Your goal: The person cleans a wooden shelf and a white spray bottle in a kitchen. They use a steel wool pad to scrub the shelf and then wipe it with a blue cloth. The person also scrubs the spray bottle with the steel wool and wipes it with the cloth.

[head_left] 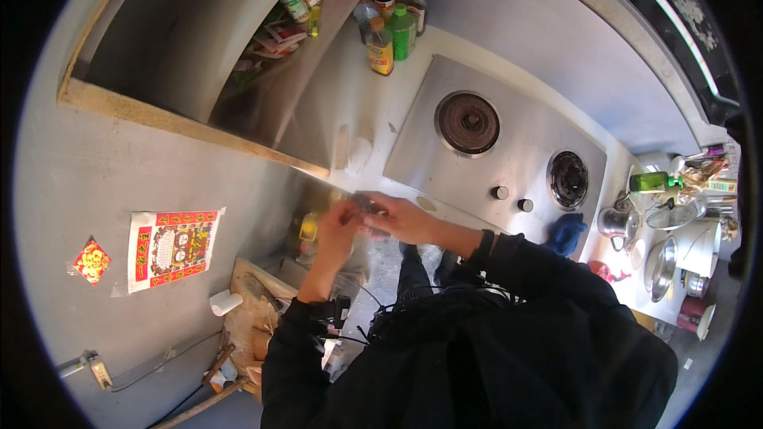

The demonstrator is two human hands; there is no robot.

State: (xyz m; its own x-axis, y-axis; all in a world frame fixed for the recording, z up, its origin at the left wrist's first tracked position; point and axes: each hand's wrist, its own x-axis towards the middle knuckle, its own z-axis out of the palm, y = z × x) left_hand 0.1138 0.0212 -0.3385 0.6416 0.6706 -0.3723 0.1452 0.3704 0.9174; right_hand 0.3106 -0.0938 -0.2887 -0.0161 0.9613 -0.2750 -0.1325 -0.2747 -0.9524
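Observation:
My left hand (337, 227) and my right hand (400, 218) meet in front of the counter, above the floor. Between their fingers is a small dark grey thing (368, 204), blurred and partly covered, so its kind cannot be told. Both hands have bent fingers around it. Just beyond them lies the pale countertop (363, 182), with a whitish round item (359, 155) near its left end. To the right of my hands is a steel two-burner electric stovetop (471, 182) with two knobs. A yellow-labelled container (309, 227) stands low, beside my left hand.
Several bottles, including a green one (403, 33), stand behind the stovetop's left side. A shelf (322, 47) holds spice jars. A dark blue cloth (565, 233) lies at the stovetop's front right. Farther right are a metal pot (616, 223) and a steel basin (663, 268).

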